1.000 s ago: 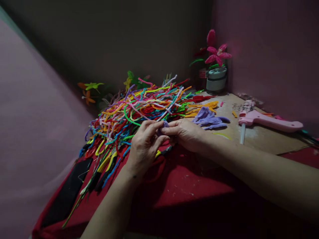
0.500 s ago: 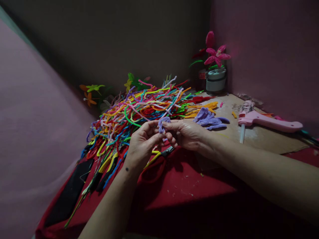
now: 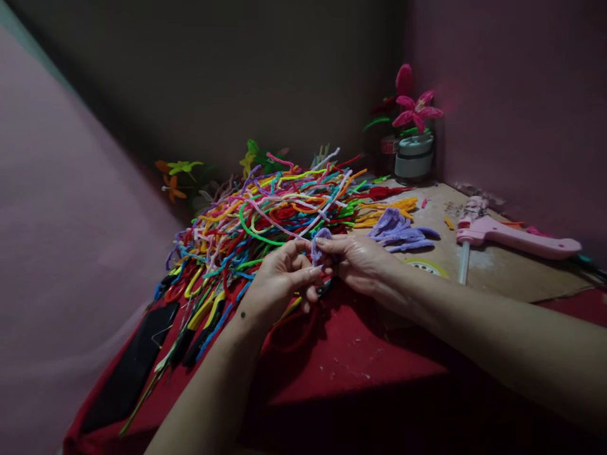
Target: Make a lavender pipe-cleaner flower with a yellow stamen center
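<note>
A bent purple pipe cleaner [image 3: 315, 250] is held up over the near side of the table. My right hand [image 3: 363, 262] pinches its looped part between thumb and finger. From the other side, my left hand [image 3: 283, 273] has curled fingers and its thumb tip pressed at the lower end of the same piece. Part of it is hidden behind the fingers. Beyond my right wrist lies a bundle of purple pipe cleaners [image 3: 401, 232]. Red-handled scissors [image 3: 296, 338] lie beneath my hands, partly covered by them.
A heap of many-coloured pipe cleaners [image 3: 279, 202] fills the table's back. Pliers with yellow-black handles [image 3: 207, 322] and a black phone-like slab [image 3: 128, 370] lie left. A pink glue gun [image 3: 516, 235] rests on cardboard [image 3: 502, 281] at right, before a pot [image 3: 414, 158] with a pink flower.
My hands have shifted slightly right and down with the purple pipe cleaner. My left thumb has moved along it, and a yellow round thing now shows behind my right forearm.
</note>
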The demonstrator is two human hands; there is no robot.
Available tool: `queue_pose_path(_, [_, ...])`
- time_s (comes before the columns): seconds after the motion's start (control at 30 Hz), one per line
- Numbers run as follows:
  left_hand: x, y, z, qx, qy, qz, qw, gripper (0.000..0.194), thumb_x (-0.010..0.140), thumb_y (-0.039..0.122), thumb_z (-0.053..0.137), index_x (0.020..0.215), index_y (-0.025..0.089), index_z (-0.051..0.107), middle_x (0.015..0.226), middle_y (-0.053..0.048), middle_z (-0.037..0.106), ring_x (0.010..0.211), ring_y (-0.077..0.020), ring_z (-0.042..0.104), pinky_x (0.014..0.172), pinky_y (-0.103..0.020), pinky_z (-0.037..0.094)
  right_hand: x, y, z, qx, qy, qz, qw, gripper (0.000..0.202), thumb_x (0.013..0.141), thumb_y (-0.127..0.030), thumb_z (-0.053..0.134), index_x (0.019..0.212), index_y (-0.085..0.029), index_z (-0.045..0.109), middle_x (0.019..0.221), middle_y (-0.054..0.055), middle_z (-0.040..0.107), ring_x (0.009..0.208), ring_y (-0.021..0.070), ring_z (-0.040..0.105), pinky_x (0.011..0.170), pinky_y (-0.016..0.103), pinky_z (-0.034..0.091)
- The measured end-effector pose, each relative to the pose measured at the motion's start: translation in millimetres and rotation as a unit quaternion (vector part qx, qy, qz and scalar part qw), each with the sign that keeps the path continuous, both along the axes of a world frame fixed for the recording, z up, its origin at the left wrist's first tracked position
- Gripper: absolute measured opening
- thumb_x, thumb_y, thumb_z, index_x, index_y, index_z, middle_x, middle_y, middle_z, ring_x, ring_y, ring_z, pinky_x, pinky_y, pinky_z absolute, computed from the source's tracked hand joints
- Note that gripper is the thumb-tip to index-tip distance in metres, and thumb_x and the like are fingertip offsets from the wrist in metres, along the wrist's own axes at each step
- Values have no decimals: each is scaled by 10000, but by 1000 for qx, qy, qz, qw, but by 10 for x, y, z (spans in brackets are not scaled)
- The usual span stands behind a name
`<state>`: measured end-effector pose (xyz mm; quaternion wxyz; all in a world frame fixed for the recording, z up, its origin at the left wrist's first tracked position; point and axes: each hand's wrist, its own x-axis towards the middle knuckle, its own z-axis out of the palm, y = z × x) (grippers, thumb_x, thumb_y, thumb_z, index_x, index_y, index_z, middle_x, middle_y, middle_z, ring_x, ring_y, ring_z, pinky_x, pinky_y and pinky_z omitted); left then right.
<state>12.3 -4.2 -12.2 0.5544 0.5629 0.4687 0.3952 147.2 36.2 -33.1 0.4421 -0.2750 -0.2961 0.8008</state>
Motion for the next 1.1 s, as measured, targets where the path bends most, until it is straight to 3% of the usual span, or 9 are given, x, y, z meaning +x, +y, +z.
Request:
queue_pose_path(0.2, [-25,20,21,-36,9,6,999,258,667,170,660,885,139,527,581,21,586,374,-66,512,312,-128,358,1,-16,-16,43,-19,-23,999,82,654,-152,636,618,-119,570,528,2,576,451,88,498,476,228,405])
queue_pose_path(0.3, [-25,31,0,-47,-51,5,998,242,701,240,642,900,151,535,632,8,602,390,-75,521,314,-158,387,-2,-30,-47,59,-24,-14,998,138,609,-201,688,650,-113,591,546,10,588,468,91,512,496,232,404])
queue_pose_path(0.4, [-16,38,-32,-33,-59,39,997,203,731,312,615,804,133,551,548,12,586,339,-56,468,313,-158,363,-2,-39,-67,83,-29,6,996,188,597,-255,704,671,-118,599,550,7,582,473,104,517,506,253,404])
queue_pose_path(0.6, [34,11,-21,14,-4,98,995,208,728,332,608,715,130,559,516,22,568,328,-38,433,308,-141,315,40,11,-51,168,-66,-78,980,183,639,-303,674,662,-125,638,529,-16,567,463,70,451,487,229,354])
queue_pose_path(0.77, [79,-1,-24,41,56,75,995,170,754,310,574,723,144,550,529,36,543,321,-38,433,308,-141,309,38,46,-53,114,-40,-90,989,162,606,-253,702,586,-125,604,482,-31,537,424,51,411,455,217,324])
queue_pose_path(0.93, [55,-1,-18,36,41,58,997,178,776,318,544,715,151,531,508,35,533,318,-46,419,312,-156,341,25,47,-32,68,-10,-76,995,155,613,-215,691,566,-129,572,445,-44,490,396,50,384,414,210,311])
queue_pose_path(1.1, [9,2,7,5,32,0,999,187,757,323,573,736,139,553,483,16,559,341,-72,469,350,-183,397,34,54,-5,42,-25,-54,997,120,630,-200,678,617,-128,583,484,-25,519,418,62,419,418,212,362])
